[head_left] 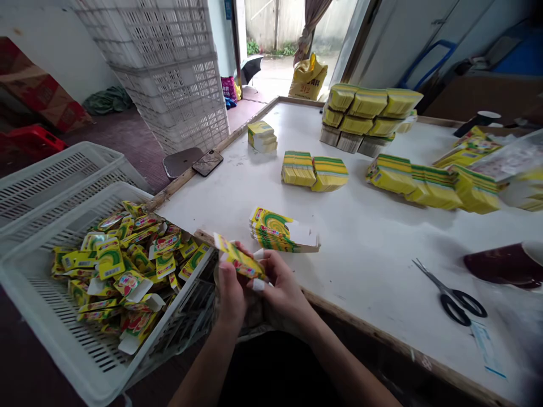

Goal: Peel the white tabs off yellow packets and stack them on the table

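A small yellow and green printed carton [240, 260] is held between my two hands, just over the table's front edge. My left hand [231, 291] grips its left end, thumb on the near side. On the right end, the fingers of my right hand [275, 282] close around it; white wraps cover some fingertips. Just beyond my hands lies a stack of flat, unfolded cartons [274, 226] with their white flaps pointing right. To my left, a white plastic crate [40, 299] holds many folded cartons [111, 257] in a loose heap.
Bundled flat cartons [360, 116] are piled at the table's back, with more rows [314, 171] nearer. A phone [207, 163] lies at the left edge. Scissors [452, 297] and a dark red cup [503, 264] are at right. Tall stacked white crates [182, 85] stand behind.
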